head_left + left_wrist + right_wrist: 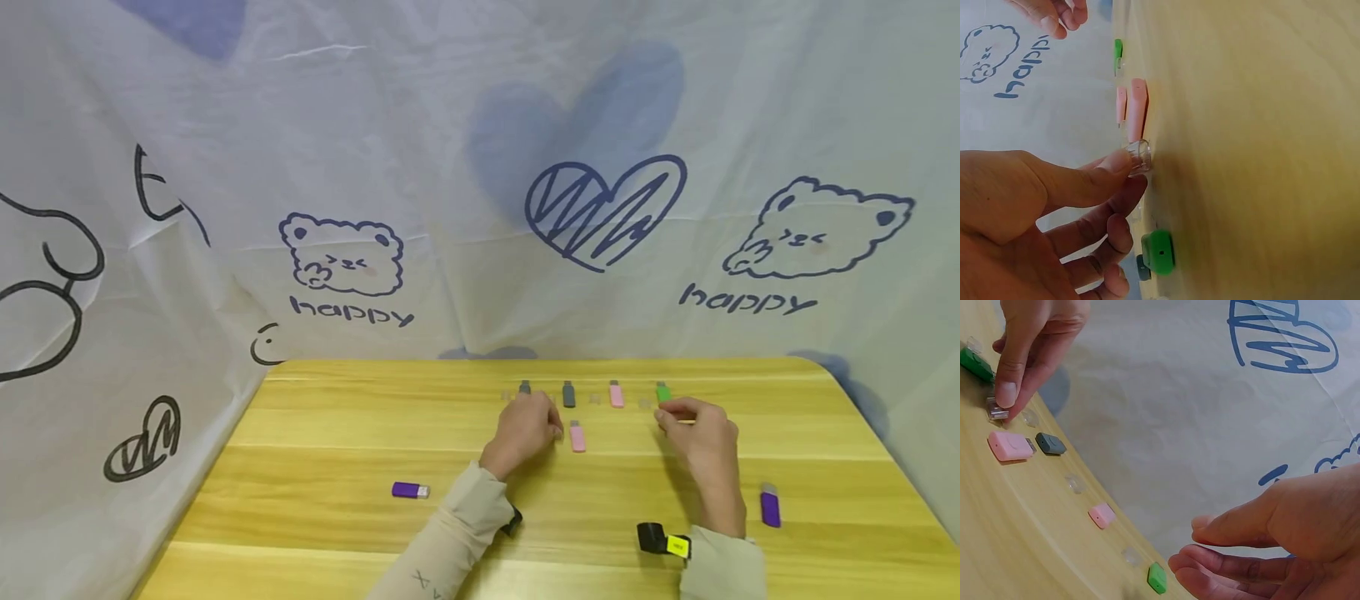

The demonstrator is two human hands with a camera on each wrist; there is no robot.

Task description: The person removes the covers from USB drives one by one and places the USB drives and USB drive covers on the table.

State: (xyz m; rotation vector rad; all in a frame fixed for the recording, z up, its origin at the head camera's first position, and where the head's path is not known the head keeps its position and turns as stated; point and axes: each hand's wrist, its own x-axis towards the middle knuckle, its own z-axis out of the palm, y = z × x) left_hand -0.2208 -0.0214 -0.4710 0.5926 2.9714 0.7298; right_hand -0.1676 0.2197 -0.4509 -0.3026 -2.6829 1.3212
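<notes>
My left hand (527, 427) pinches a small clear plastic cap (1140, 156) between thumb and forefinger, low at the tabletop. Beside that cap lies a pink USB stick (577, 437), its metal plug facing the back. A green USB stick (1159, 252) lies by the left hand's other fingers; the hand hides it in the head view. My right hand (703, 442) hovers near another green USB stick (663, 391), holding nothing, with a gap between thumb and fingers. Along the back row are a second pink stick (616, 394) and two grey sticks, one grey stick (568, 394) fully visible.
Loose clear caps (595, 399) lie between the sticks of the back row. One purple USB stick (406, 491) lies at the left of the wooden table (315, 450), another purple stick (770, 506) at the right. A printed white curtain (450, 167) hangs behind the table's back edge.
</notes>
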